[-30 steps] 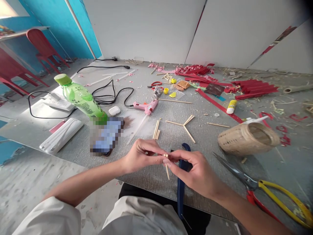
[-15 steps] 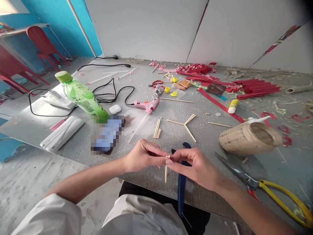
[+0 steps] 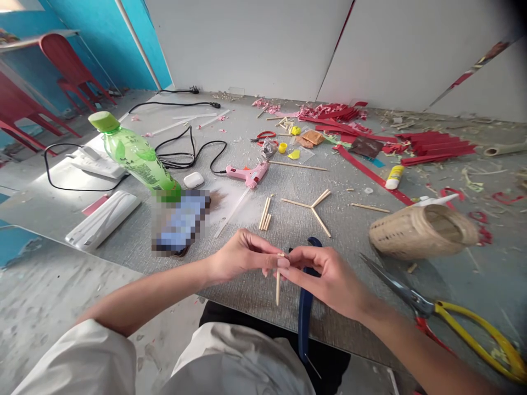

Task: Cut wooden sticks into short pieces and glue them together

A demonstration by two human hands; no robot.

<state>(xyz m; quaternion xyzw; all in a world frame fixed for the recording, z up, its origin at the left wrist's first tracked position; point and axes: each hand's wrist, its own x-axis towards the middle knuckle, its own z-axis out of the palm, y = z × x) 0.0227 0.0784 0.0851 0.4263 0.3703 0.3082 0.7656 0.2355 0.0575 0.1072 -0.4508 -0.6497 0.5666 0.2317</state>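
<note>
Above the table's front edge, thin wooden sticks point(image 3: 278, 291) are pinched between my two hands; one stick points down and light stick ends show at the fingertips. My left hand point(image 3: 247, 258) closes on them with thumb and fingers. From the other side, my right hand point(image 3: 325, 274) presses its thumb and fingertips against the same sticks. Beneath the right hand lies a blue-handled tool point(image 3: 304, 323), partly covered by it. Beyond the hands, several sticks form a Y shape point(image 3: 313, 206), beside a small group of short sticks point(image 3: 265, 214).
A pink glue gun point(image 3: 249, 175) lies mid-table. To the left are a phone point(image 3: 183, 222), a green bottle point(image 3: 135, 156) and a white power bank point(image 3: 102, 220). On the right are yellow-handled shears point(image 3: 424, 304) and a bamboo cup point(image 3: 399, 236). Red paper strips point(image 3: 436, 148) lie at the back.
The hands stay together on the sticks, with the fingers shifting slightly. The downward stick has moved a little to the left. The whole view has shifted slightly.
</note>
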